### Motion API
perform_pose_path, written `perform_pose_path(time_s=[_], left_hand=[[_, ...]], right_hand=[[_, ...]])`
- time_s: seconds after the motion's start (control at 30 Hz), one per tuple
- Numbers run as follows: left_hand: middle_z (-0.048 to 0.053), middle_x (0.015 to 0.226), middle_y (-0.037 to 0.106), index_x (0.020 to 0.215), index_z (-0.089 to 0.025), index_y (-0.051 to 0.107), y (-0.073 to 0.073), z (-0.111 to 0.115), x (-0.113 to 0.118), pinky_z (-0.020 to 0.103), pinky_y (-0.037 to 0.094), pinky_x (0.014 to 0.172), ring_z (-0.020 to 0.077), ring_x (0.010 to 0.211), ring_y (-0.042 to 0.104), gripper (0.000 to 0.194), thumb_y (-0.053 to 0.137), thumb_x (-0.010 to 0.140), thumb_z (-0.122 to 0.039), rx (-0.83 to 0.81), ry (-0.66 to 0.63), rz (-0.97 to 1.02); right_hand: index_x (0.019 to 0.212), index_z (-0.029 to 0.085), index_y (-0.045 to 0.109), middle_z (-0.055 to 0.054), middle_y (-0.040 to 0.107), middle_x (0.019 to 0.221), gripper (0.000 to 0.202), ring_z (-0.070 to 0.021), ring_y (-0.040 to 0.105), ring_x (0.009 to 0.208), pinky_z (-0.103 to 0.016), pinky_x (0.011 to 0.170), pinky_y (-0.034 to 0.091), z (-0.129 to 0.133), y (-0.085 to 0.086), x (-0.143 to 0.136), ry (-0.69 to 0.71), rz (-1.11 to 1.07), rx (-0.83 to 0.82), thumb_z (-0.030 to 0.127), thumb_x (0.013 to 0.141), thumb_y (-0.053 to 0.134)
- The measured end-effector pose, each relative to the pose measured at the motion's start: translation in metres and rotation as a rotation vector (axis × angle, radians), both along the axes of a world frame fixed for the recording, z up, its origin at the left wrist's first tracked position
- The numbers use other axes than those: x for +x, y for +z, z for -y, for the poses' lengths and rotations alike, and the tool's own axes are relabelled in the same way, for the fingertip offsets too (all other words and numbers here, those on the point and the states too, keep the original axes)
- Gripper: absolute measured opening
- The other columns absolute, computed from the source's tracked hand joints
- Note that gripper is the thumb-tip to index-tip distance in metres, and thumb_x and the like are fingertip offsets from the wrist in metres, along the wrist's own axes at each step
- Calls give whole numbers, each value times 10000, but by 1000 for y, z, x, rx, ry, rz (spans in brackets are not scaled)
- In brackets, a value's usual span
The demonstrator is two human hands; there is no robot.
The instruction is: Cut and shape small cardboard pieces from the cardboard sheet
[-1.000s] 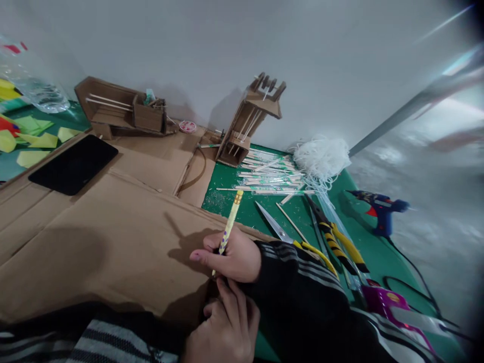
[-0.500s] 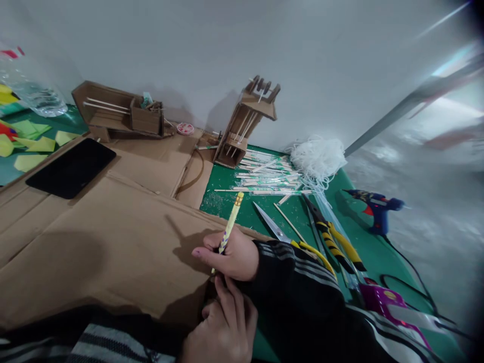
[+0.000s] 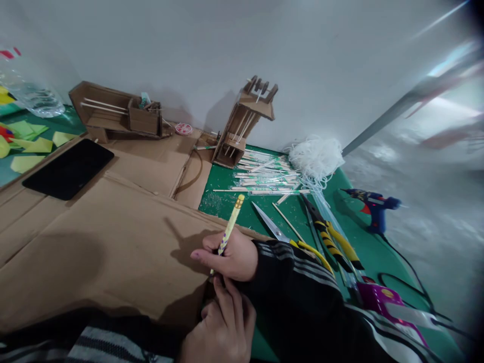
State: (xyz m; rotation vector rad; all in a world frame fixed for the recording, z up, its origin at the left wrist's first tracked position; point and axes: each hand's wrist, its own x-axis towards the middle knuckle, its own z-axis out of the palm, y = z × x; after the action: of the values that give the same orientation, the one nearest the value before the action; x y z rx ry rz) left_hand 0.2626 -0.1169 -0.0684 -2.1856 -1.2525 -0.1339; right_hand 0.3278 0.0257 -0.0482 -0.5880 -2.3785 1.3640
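A pale yellow patterned pencil (image 3: 231, 224) is in my right hand (image 3: 236, 254), its fingers closed round the lower shaft. The pencil leans, eraser end up, with its tip low near the right edge of a large brown cardboard sheet (image 3: 124, 242). Just below, my left hand (image 3: 225, 322) is bent at that same edge, fingertips close under the pencil tip. Its fingers are curled and pressed together; whatever lies beneath them is dark and mostly hidden. Right of my right sleeve lie scissors (image 3: 274, 224) with yellow handles.
Black-and-yellow pliers (image 3: 333, 239) and a blue glue gun (image 3: 374, 206) are at the right. Behind are wrapped sticks (image 3: 264, 176), white stringy material (image 3: 315, 159) and two cardboard constructions (image 3: 242, 126) (image 3: 117, 111). A black phone (image 3: 70, 169) rests on the cardboard; a bottle (image 3: 34, 91) stands far left.
The whole view has shifted very slightly. Both hands and the pencil keep nearly the same pose, with the pencil tip a touch lower on the cardboard.
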Motion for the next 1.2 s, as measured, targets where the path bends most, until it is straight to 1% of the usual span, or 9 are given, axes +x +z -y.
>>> perform_pose_path(time_s=[0.1, 0.23, 0.4, 0.5, 0.57, 0.7, 0.87, 1.03, 1.2], left_hand=[[173, 920, 762, 979, -90, 629, 0, 0, 0, 258, 355, 447, 272, 782, 735, 239, 515, 821, -229, 0, 13, -1], [165, 891, 760, 964, -103, 615, 0, 1, 0, 260, 364, 462, 276, 781, 733, 209, 498, 834, -217, -32, 2, -3], [197, 943, 749, 1012, -80, 617, -5, 2, 1, 271, 383, 494, 290, 812, 726, 264, 485, 826, -213, 17, 12, -8], [195, 934, 746, 1014, -92, 617, -7, 3, 1, 274, 393, 518, 292, 817, 719, 270, 521, 828, -263, 19, 15, -8], [199, 943, 744, 1014, -94, 621, -7, 3, 0, 271, 390, 518, 288, 820, 716, 271, 523, 828, -265, 21, 10, -20], [203, 976, 745, 1058, -87, 631, -7, 2, -2, 266, 398, 523, 273, 822, 717, 305, 497, 834, -245, 30, -7, -34], [192, 939, 756, 1013, -93, 648, -3, 0, -3, 254, 389, 493, 273, 800, 725, 293, 518, 803, -250, 31, -23, -38], [199, 955, 751, 1057, -87, 642, -2, 1, -3, 252, 390, 503, 274, 818, 718, 324, 546, 803, -264, 18, -22, -42], [216, 980, 739, 1061, -85, 637, -3, 3, -2, 256, 406, 527, 287, 853, 713, 334, 572, 810, -297, 12, -3, -35]], right_hand=[[533, 211, 310, 92, 281, 507, 466, -89, 262, 492, -261, 499, 216, 0, 0, 0, -35, -3, 7, 352, 908, 549], [530, 204, 319, 95, 275, 507, 477, -87, 257, 499, -261, 507, 214, 0, 1, 1, 22, -14, 17, 370, 890, 586], [538, 199, 332, 94, 296, 503, 460, -77, 262, 483, -260, 503, 213, 0, 2, 3, -117, 29, 56, 341, 909, 564], [535, 198, 331, 93, 291, 508, 475, -81, 263, 499, -261, 507, 212, -1, 2, 3, -64, 23, 51, 362, 896, 593], [532, 197, 332, 91, 295, 511, 482, -84, 271, 506, -261, 507, 213, -3, 2, 4, -46, 25, 57, 374, 894, 598], [531, 195, 361, 86, 296, 499, 460, -84, 283, 498, -263, 508, 217, -7, 3, 5, -134, 58, 101, 348, 924, 545], [534, 190, 363, 89, 309, 509, 471, -79, 290, 503, -254, 507, 216, -7, 4, 6, -90, 68, 94, 382, 906, 579], [525, 194, 343, 84, 281, 510, 470, -84, 280, 507, -259, 514, 225, -9, 4, 8, -178, 75, 114, 350, 927, 529], [527, 190, 360, 90, 298, 500, 477, -78, 278, 499, -262, 511, 218, -9, 6, 9, -93, 56, 94, 388, 899, 583]])
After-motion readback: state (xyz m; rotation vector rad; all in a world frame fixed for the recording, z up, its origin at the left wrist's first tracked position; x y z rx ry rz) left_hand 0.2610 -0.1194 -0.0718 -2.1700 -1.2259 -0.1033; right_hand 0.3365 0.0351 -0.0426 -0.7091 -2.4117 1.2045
